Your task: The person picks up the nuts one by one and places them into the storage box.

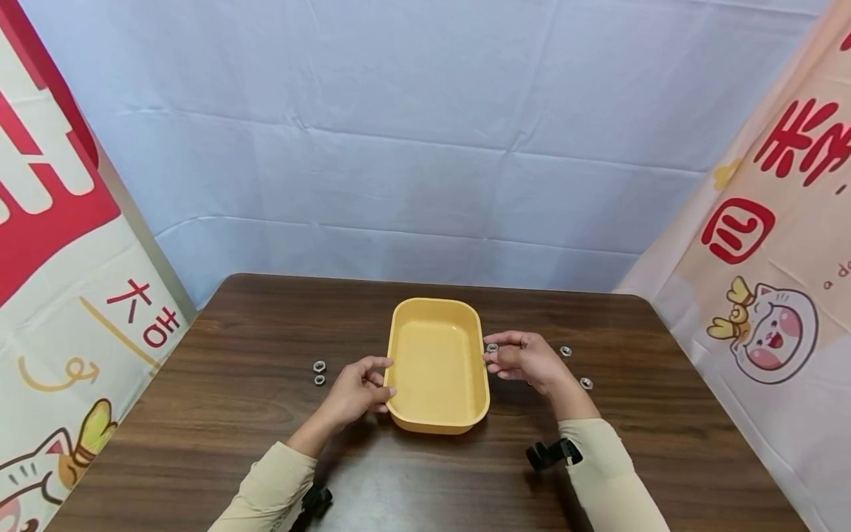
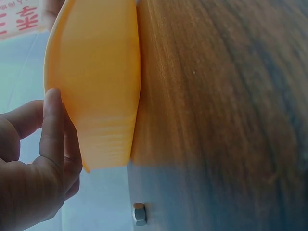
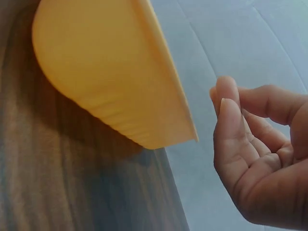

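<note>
A yellow rectangular tray [image 1: 437, 362] is on the brown wooden table, between both hands. My left hand [image 1: 359, 388] pinches its left rim, thumb on the near part and fingers further along; the left wrist view shows these fingers [image 2: 53, 130] against the tray's side. At the tray's right rim, my right hand [image 1: 525, 360] has thumb and forefinger brought together around a small metal nut [image 1: 492, 347]. The right wrist view shows the right hand [image 3: 260, 154] raised beside the tray wall, apart from it, its fingertips hiding the nut.
Two nuts lie left of the tray, the larger nut [image 1: 320, 366] just beyond the smaller nut [image 1: 320, 380]. On the right are a far nut [image 1: 566, 351] and a nearer nut [image 1: 586, 383]. A pale blue cloth [image 1: 412, 148] hangs behind the table [image 1: 412, 488].
</note>
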Demonstrator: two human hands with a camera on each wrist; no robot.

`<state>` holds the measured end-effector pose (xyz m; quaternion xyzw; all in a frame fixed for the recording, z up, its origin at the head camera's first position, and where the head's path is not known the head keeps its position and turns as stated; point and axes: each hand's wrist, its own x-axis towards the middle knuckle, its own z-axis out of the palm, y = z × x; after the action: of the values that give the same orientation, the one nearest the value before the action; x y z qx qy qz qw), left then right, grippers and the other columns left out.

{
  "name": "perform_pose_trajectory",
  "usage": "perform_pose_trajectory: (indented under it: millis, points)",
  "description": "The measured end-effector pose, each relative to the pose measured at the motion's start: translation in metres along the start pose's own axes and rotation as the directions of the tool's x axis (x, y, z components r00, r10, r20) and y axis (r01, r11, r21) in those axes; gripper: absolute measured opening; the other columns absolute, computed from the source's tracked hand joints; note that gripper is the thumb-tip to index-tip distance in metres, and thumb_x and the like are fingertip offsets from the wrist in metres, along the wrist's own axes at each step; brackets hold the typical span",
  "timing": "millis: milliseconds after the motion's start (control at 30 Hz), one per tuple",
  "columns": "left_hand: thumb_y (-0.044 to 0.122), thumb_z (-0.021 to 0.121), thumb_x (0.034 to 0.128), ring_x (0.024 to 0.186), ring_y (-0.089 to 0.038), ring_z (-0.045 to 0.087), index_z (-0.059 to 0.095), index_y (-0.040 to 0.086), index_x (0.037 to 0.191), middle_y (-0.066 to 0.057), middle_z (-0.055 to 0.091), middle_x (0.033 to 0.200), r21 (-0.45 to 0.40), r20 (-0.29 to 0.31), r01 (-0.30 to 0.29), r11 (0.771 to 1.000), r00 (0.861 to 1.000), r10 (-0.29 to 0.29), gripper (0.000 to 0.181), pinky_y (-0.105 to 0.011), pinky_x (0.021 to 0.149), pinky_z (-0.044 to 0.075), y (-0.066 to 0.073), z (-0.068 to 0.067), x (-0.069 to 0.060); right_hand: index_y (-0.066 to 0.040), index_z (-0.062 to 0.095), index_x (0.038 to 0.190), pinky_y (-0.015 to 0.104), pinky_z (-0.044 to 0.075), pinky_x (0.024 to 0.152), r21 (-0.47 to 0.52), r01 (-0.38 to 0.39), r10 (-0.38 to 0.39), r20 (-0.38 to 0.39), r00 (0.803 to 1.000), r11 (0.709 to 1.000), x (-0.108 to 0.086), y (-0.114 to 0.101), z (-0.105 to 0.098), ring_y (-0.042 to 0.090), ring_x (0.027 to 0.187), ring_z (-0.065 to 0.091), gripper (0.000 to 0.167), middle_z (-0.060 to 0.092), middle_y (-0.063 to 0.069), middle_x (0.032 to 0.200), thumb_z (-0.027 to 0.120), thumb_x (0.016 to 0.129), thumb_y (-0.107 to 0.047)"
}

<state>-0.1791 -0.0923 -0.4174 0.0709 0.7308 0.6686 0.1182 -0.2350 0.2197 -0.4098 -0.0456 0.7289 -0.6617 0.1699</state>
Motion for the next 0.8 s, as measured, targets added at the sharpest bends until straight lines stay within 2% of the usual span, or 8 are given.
perform_pose_trajectory:
  millis: [133,300,533,700,800]
  points:
    - [-0.011,0.063,0.0803,0.059,-0.019,0.058,0.048,-0.011,0.122,-0.016,0.051,0.082,0.005,0.002,-0.002,1.0,1.0,0.002,0.045,-0.045,0.061,0.056,0.001,0.0,0.0,0.011,0.046,0.126,0.029,0.055,0.063,-0.046,-0.023,0.024,0.026,0.999,0.999,0.007,-0.006,0.001,0.022,0.075,0.065,0.043,0.065,0.021,0.098,0.058,0.086,-0.001]
    - [-0.012,0.063,0.0797,0.058,-0.018,0.058,0.047,-0.012,0.122,-0.016,0.052,0.081,-0.002,0.007,-0.003,1.0,1.0,0.003,0.045,-0.045,0.06,0.056,0.001,0.0,0.0,0.013,0.049,0.119,0.025,0.051,0.054,-0.133,-0.016,0.026,0.067,0.997,0.991,0.016,-0.017,0.002,0.018,0.064,0.062,0.04,0.067,0.014,0.085,0.06,0.083,0.001]
    - [-0.012,0.063,0.0796,0.058,-0.018,0.058,0.046,-0.012,0.122,-0.016,0.053,0.079,-0.016,0.019,-0.001,1.0,1.0,0.001,0.045,-0.044,0.059,0.057,0.001,-0.001,0.0,0.008,0.057,0.106,0.025,0.036,0.045,-0.353,0.041,-0.005,0.102,0.995,0.935,0.026,-0.033,0.005,0.017,0.055,0.05,0.028,0.055,0.008,0.071,0.065,0.08,-0.002]
    - [-0.012,0.063,0.0795,0.058,-0.018,0.058,0.048,-0.01,0.12,-0.016,0.053,0.079,-0.017,0.015,0.0,1.0,1.0,0.0,0.044,-0.044,0.059,0.056,0.002,0.0,0.0,0.004,0.062,0.101,0.025,0.029,0.043,-0.377,0.055,-0.004,0.135,0.991,0.925,0.034,-0.04,0.01,0.018,0.051,0.04,0.023,0.048,0.006,0.064,0.067,0.079,0.0]
    - [-0.012,0.063,0.0796,0.058,-0.018,0.058,0.048,-0.01,0.12,-0.016,0.053,0.079,-0.02,0.014,0.0,1.0,1.0,0.001,0.043,-0.043,0.059,0.057,0.002,0.0,0.0,0.003,0.064,0.099,0.028,0.033,0.046,-0.384,0.053,0.01,0.16,0.987,0.922,0.039,-0.044,0.014,0.018,0.052,0.04,0.022,0.051,0.007,0.066,0.066,0.078,0.004]
